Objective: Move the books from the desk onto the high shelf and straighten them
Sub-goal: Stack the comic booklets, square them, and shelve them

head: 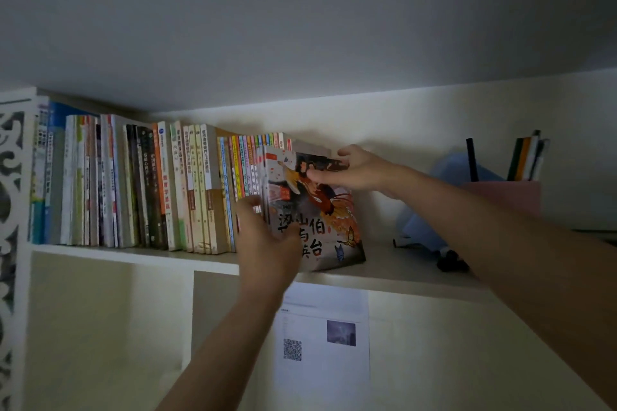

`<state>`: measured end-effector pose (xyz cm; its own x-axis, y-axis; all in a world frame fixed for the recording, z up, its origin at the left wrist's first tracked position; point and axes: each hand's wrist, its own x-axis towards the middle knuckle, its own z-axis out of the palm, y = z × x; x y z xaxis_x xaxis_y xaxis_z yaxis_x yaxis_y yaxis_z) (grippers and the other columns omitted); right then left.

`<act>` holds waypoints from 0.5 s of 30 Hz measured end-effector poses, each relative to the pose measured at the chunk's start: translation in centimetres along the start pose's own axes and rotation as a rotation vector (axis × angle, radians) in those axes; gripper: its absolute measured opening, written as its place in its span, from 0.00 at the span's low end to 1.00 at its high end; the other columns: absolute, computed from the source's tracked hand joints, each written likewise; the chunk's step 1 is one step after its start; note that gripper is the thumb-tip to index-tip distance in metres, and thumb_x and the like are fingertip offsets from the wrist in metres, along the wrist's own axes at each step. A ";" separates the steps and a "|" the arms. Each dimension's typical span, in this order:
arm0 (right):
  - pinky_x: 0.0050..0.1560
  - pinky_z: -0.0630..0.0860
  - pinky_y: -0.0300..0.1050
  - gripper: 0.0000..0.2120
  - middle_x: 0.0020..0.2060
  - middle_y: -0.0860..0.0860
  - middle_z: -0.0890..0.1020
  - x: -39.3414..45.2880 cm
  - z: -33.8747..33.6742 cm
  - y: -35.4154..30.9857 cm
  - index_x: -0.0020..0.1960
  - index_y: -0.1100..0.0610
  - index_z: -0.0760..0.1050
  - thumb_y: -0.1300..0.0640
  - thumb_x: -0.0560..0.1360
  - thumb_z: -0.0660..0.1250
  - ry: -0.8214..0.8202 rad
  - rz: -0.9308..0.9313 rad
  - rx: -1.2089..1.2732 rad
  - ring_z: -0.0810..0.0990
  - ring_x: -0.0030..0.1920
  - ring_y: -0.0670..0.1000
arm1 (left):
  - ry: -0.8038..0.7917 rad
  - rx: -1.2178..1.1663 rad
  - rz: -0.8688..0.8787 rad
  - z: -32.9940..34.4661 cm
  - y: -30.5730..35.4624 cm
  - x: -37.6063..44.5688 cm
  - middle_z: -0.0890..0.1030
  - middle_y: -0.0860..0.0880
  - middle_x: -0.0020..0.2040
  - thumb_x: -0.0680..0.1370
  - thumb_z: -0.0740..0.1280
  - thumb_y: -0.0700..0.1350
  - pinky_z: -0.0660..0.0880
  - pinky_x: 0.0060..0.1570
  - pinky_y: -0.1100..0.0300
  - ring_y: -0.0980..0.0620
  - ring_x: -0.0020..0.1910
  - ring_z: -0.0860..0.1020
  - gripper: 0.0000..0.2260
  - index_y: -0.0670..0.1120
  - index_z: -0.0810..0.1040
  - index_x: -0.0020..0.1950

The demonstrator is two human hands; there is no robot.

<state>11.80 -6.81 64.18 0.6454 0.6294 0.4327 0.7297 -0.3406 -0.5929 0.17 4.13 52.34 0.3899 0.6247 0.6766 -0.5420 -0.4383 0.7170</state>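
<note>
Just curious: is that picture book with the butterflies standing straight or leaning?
Leaning: the picture book tilts left against the row of books, front cover showing.

The picture book (pixel 314 210) at the row's right end has a glossy printed paper cover, and the books (pixel 133 187) beside it show smooth paper spines. The shelf (pixel 133 259) is matt white board. A plain paper sheet (pixel 324 337) hangs below; the pen holder (pixel 504 200) looks like matt pink plastic
</note>
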 end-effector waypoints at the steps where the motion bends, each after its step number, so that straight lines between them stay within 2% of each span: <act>1: 0.51 0.74 0.37 0.35 0.58 0.46 0.78 0.6 0.2 0.7 0.65 0.54 0.68 0.38 0.65 0.75 0.024 -0.003 -0.001 0.77 0.53 0.46 | 0.013 0.015 0.010 0.7 -0.3 0.0 0.77 0.56 0.45 0.75 0.67 0.32 0.81 0.47 0.48 0.53 0.45 0.80 0.21 0.50 0.62 0.59; 3: 0.59 0.74 0.43 0.44 0.64 0.49 0.74 0.9 0.8 1.7 0.70 0.56 0.63 0.36 0.63 0.75 0.125 -0.005 0.013 0.75 0.62 0.51 | 0.045 0.040 0.038 2.0 -1.0 -0.1 0.76 0.53 0.47 0.75 0.65 0.31 0.79 0.51 0.45 0.50 0.49 0.79 0.21 0.48 0.62 0.61; 4: 0.61 0.72 0.45 0.44 0.63 0.49 0.73 0.9 1.1 2.3 0.71 0.57 0.61 0.37 0.64 0.75 0.171 -0.005 0.030 0.73 0.64 0.52 | 0.063 0.050 0.054 2.6 -1.4 -0.3 0.76 0.50 0.51 0.74 0.65 0.31 0.79 0.53 0.45 0.48 0.53 0.78 0.22 0.48 0.62 0.61; 5: 0.61 0.72 0.45 0.38 0.60 0.49 0.74 1.0 1.4 2.9 0.68 0.56 0.64 0.39 0.67 0.74 0.200 -0.016 0.061 0.74 0.62 0.51 | 0.081 0.068 0.062 3.2 -1.6 -0.4 0.75 0.46 0.56 0.74 0.65 0.30 0.78 0.55 0.46 0.47 0.56 0.76 0.23 0.47 0.62 0.63; 7: 0.57 0.73 0.43 0.13 0.51 0.46 0.78 0.5 2.6 3.5 0.55 0.50 0.72 0.47 0.75 0.70 0.217 -0.039 0.085 0.78 0.54 0.49 | 0.105 0.131 0.042 4.7 -1.7 -0.7 0.67 0.42 0.64 0.73 0.66 0.30 0.72 0.60 0.53 0.45 0.62 0.70 0.27 0.44 0.62 0.67; 8: 0.55 0.73 0.43 0.05 0.50 0.46 0.80 0.3 3.2 3.9 0.52 0.48 0.74 0.51 0.77 0.67 0.243 -0.054 0.032 0.79 0.53 0.50 | 0.104 0.161 0.017 5.4 -1.4 -0.8 0.63 0.42 0.66 0.73 0.67 0.31 0.68 0.60 0.56 0.43 0.63 0.66 0.28 0.44 0.61 0.70; 10: 0.54 0.75 0.44 0.11 0.54 0.51 0.81 0.3 4.5 4.6 0.60 0.52 0.75 0.55 0.79 0.62 0.275 -0.110 -0.063 0.80 0.56 0.54 | 0.048 0.139 -0.042 6.0 -1.1 -0.8 0.58 0.42 0.68 0.76 0.66 0.36 0.66 0.63 0.52 0.42 0.66 0.62 0.28 0.46 0.58 0.73; 11: 0.54 0.75 0.45 0.13 0.55 0.50 0.81 0.3 4.7 4.9 0.63 0.52 0.74 0.54 0.79 0.60 0.272 -0.164 -0.099 0.79 0.56 0.53 | 0.004 0.096 -0.058 5.9 -1.3 -0.7 0.58 0.45 0.68 0.78 0.65 0.41 0.66 0.65 0.50 0.43 0.67 0.61 0.27 0.49 0.58 0.74; 13: 0.52 0.74 0.43 0.16 0.54 0.43 0.80 -1.0 4.4 4.4 0.65 0.45 0.73 0.43 0.79 0.59 0.211 -0.200 -0.051 0.78 0.54 0.46 | -0.090 0.069 0.004 4.4 -2.5 -0.1 0.63 0.46 0.66 0.81 0.62 0.47 0.70 0.66 0.47 0.47 0.66 0.66 0.21 0.52 0.63 0.73; 15: 0.54 0.75 0.41 0.21 0.54 0.37 0.80 -2.1 3.9 4.1 0.63 0.38 0.72 0.34 0.73 0.65 0.052 -0.201 0.077 0.78 0.54 0.41 | -0.133 0.144 0.118 2.6 -3.6 0.8 0.68 0.45 0.64 0.80 0.63 0.47 0.74 0.63 0.48 0.49 0.63 0.72 0.19 0.49 0.70 0.71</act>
<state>12.56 -6.80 58.21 0.5013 0.6417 0.5804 0.8265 -0.1566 -0.5408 4.37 4.46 50.76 0.4301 0.4774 0.7662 -0.4815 -0.5966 0.6420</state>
